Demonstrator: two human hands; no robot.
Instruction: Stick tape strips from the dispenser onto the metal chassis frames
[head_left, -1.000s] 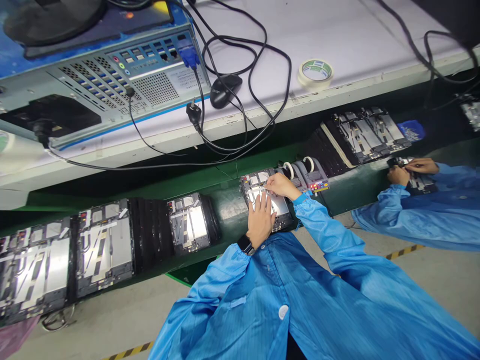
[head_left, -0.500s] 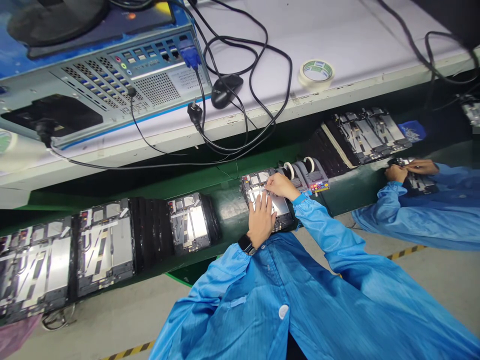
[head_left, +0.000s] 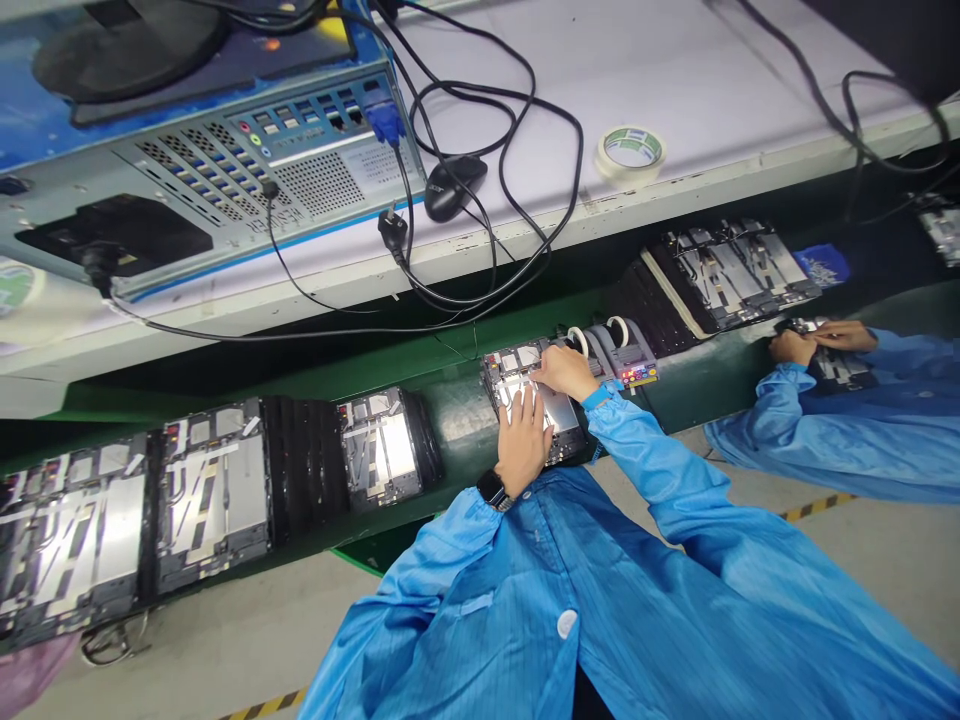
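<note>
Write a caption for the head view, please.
Left hand and right hand work on an opened device on a green conveyor.

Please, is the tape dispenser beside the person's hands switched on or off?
On, it seems: the tape dispenser shows small coloured lights lit on its panel.

Tape dispensers (head_left: 622,347) crowd the tablet chassis (head_left: 510,362) — open green conveyor (head_left: 457,430) lies left.
</note>
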